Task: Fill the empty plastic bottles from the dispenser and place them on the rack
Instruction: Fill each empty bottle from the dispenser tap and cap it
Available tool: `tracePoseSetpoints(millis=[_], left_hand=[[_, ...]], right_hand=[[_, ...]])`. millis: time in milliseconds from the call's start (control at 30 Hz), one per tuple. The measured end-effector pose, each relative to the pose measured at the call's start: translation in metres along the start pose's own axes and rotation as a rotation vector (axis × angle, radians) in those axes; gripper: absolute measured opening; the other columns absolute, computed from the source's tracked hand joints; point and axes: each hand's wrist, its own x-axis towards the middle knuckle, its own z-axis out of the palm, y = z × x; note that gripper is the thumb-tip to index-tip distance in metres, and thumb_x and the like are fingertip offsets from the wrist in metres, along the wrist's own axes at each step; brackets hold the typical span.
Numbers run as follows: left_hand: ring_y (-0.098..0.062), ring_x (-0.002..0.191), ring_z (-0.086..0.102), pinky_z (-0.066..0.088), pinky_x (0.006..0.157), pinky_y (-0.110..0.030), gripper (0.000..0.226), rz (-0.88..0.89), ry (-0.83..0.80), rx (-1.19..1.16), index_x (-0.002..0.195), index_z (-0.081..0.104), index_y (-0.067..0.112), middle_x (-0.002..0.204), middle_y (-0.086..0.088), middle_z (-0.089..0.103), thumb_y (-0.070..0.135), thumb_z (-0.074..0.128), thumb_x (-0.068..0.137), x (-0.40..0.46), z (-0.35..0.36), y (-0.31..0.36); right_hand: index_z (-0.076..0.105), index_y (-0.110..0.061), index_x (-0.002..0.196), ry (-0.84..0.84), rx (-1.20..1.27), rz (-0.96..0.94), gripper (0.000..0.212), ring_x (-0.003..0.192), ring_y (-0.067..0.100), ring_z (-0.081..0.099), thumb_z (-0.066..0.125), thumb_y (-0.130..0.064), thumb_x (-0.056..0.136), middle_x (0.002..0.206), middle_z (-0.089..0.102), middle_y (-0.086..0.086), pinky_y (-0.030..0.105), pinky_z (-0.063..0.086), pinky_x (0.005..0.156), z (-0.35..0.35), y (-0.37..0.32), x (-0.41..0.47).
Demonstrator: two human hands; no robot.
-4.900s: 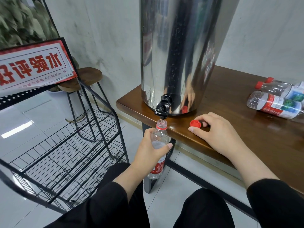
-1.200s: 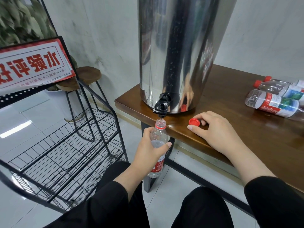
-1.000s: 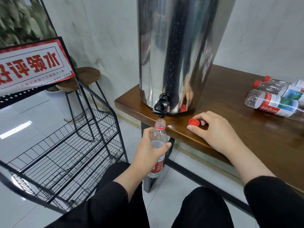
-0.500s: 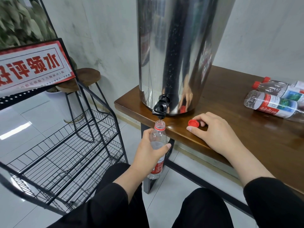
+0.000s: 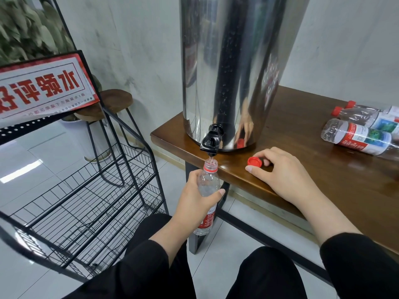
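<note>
beside table point(image 5: 313, 152), rack point(image 5: 86, 190) sign point(image 5: 43, 87) reads mirrored "水".

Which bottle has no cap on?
The upright bottle gripped by the left hand under the tap; the bottles lying on the table are not it.

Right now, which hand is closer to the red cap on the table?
Right. The right hand rests on the table touching the red cap; the left hand is lower, gripping the bottle under the tap.
</note>
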Motion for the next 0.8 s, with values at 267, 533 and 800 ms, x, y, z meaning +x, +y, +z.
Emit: tracePoseSetpoints(millis=[267, 533, 800], left_hand=[[-0.008, 0.114, 0.062, 0.051, 0.099, -0.033, 0.060, 0.001, 0.000, -0.019, 0.132, 0.044, 0.036, 0.121, 0.017, 0.062, 0.036, 0.081, 0.085, -0.0002, 0.0000, 0.0002], [-0.005, 0.112, 0.061, 0.048, 0.093, -0.026, 0.059, 0.001, -0.006, -0.048, 0.131, 0.044, 0.035, 0.120, 0.018, 0.061, 0.034, 0.081, 0.086, -0.0011, 0.0000, 0.0009], [-0.003, 0.111, 0.062, 0.049, 0.089, -0.022, 0.059, 0.013, -0.005, -0.039, 0.131, 0.044, 0.035, 0.119, 0.018, 0.062, 0.036, 0.081, 0.086, -0.0011, 0.0003, 0.0002]], right_hand=[[0.063, -0.040, 0.115, -0.004, -0.006, -0.003, 0.038, 0.095, 0.012, 0.054, 0.064, -0.064, 0.086, 0.089, 0.050, -0.018, 0.038, 0.054, 0.086, -0.0006, -0.0004, 0.0002], [0.064, -0.039, 0.114, -0.001, -0.008, -0.004, 0.037, 0.094, 0.012, 0.055, 0.064, -0.064, 0.086, 0.089, 0.051, -0.017, 0.040, 0.054, 0.086, 0.0000, -0.0007, 0.0003], [0.063, -0.040, 0.114, 0.000, -0.007, -0.007, 0.038, 0.093, 0.012, 0.054, 0.062, -0.066, 0.085, 0.089, 0.050, -0.018, 0.039, 0.054, 0.085, 0.0004, 0.0006, 0.0003]])
